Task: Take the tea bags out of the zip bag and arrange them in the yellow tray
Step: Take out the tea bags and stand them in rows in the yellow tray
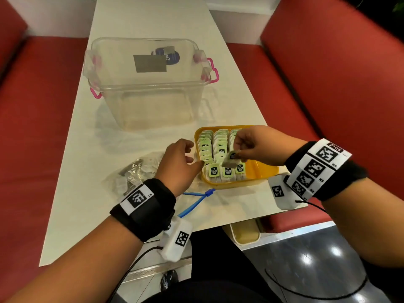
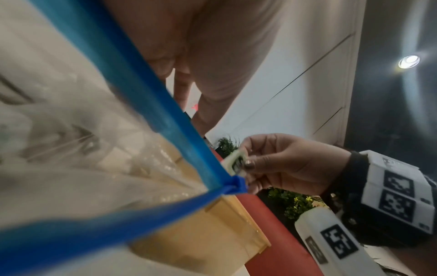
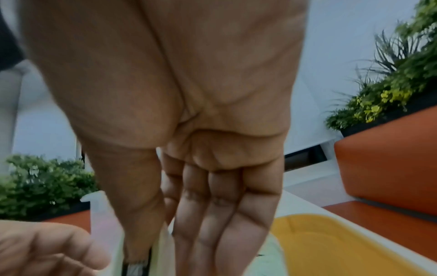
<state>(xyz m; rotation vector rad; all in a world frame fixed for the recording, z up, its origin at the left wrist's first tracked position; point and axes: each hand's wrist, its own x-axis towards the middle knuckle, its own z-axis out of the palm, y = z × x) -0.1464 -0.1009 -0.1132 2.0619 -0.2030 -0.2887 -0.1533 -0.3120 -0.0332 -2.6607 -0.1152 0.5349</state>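
The yellow tray [image 1: 260, 171] sits on the white table and holds three rows of green-tagged tea bags [image 1: 214, 171]. Over its near end, my right hand [image 1: 237, 153] pinches one tea bag [image 1: 229, 161] by its tag between thumb and fingers. The left wrist view shows the same tea bag [image 2: 236, 162] in the right hand [image 2: 250, 164]. My left hand [image 1: 192, 154] hovers at the tray's left rim, fingers loosely curled and holding nothing. The crumpled clear zip bag [image 1: 133, 171] lies to its left, with the blue zip strip [image 1: 196, 200] trailing in front of the tray.
A clear plastic box [image 1: 148, 84] with pink latches stands behind the tray. Red benches [image 1: 328, 84] flank the narrow table [image 1: 87, 171]. The table's near edge is close to my wrists. A small beige container [image 1: 244, 234] sits below that edge.
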